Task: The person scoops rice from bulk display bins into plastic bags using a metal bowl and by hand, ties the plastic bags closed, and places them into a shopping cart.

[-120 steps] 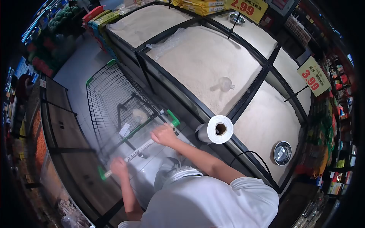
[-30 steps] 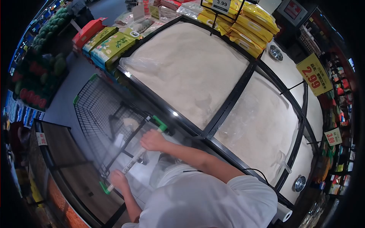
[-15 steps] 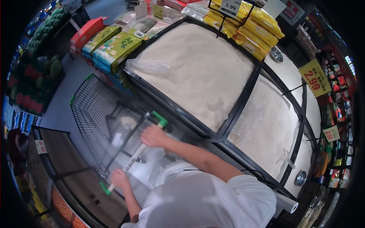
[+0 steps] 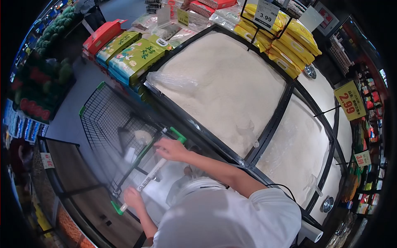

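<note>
My left hand (image 4: 133, 197) is wrapped round the lower end of the white shopping cart handle (image 4: 151, 173), beside its green end cap. Near the other green cap, my right hand (image 4: 170, 149) lies over the handle, its fingers loosely curled and slightly apart. The shopping cart (image 4: 103, 111) is a dark wire basket with green corners. A round pale thing (image 4: 143, 137) and a small white piece (image 4: 130, 155) show in or through it; which, I cannot tell.
To the right stands a black-framed bin (image 4: 223, 74) of white grain, with a clear plastic bag (image 4: 173, 80) and a clear scoop (image 4: 249, 133). Rice bags (image 4: 138, 58) are stacked behind the cart. A brown-topped display case (image 4: 82, 165) borders the left side.
My right hand's fingers have loosened on the handle, while my left hand keeps its grip. The bins and stacked bags appear shifted slightly right and down in view.
</note>
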`<state>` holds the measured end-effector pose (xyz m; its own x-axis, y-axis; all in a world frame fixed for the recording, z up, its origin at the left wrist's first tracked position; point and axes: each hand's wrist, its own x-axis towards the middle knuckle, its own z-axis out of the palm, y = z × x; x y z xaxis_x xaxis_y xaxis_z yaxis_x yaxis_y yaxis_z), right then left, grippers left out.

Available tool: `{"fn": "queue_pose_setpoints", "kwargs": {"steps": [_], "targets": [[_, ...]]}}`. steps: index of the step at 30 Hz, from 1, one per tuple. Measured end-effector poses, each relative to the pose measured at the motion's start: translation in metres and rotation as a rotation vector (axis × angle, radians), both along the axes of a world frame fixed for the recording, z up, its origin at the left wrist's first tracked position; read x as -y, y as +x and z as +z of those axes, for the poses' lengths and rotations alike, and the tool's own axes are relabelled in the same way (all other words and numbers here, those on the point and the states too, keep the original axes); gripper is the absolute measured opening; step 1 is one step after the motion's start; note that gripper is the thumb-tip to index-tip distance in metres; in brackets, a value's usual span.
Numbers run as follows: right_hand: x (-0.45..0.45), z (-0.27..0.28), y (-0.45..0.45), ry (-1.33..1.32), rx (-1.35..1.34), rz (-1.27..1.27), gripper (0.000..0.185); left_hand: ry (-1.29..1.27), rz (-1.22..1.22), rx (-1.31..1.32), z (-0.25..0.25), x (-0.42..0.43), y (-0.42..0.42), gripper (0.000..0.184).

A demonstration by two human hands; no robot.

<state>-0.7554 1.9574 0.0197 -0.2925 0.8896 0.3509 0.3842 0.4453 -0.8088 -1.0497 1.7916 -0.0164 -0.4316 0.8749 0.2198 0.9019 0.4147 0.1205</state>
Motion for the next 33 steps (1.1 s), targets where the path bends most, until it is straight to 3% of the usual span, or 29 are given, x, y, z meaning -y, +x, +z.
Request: {"fn": "queue_pose_setpoints", "kwargs": {"steps": [1,4,6,9,12,15,16,19,20,23,27,30,33], "targets": [[-0.006,0.007,0.005,-0.132,-0.153,-0.021,0.031,-0.008,0.003,-0.009,0.001,-0.002,0.001,0.036],[-0.063,0.016,0.035,-0.386,-0.23,-0.161,0.054,-0.024,0.032,-0.02,-0.001,-0.009,0.002,0.033],[-0.11,0.001,0.055,-0.348,-0.265,-0.31,0.062,0.0,0.024,-0.042,-0.003,-0.015,0.004,0.031],[-0.172,-0.011,0.089,-0.529,-0.137,-0.396,0.085,0.048,0.039,-0.043,-0.006,-0.021,0.006,0.03],[-0.217,-0.032,0.112,-0.648,-0.032,-0.437,0.091,0.037,0.038,-0.086,-0.01,-0.027,0.005,0.029],[-0.254,-0.053,0.127,-0.686,0.102,-0.48,0.091,0.061,0.027,-0.111,-0.008,-0.033,0.004,0.028],[-0.267,-0.067,0.13,-0.642,0.132,-0.539,0.068,0.06,0.032,-0.106,-0.009,-0.037,0.006,0.028],[-0.312,-0.096,0.142,-0.136,0.355,-0.593,0.036,0.063,0.056,-0.094,-0.01,-0.044,0.003,0.028],[-0.323,-0.089,0.145,-0.185,0.269,-0.6,0.02,0.064,0.064,-0.089,-0.013,-0.045,0.001,0.028],[-0.351,-0.072,0.151,-0.092,0.313,-0.672,0.027,0.059,0.064,-0.081,-0.017,-0.049,-0.001,0.029],[-0.367,-0.044,0.156,-0.267,0.481,-0.625,0.047,0.039,0.086,-0.064,-0.016,-0.054,-0.005,0.031],[-0.359,-0.095,0.155,-0.035,0.773,-0.646,0.06,0.049,0.081,-0.056,-0.017,-0.058,-0.004,0.031],[-0.33,-0.125,0.171,0.072,0.821,-0.454,0.066,0.051,0.084,-0.059,-0.014,-0.061,-0.005,0.031]]}}
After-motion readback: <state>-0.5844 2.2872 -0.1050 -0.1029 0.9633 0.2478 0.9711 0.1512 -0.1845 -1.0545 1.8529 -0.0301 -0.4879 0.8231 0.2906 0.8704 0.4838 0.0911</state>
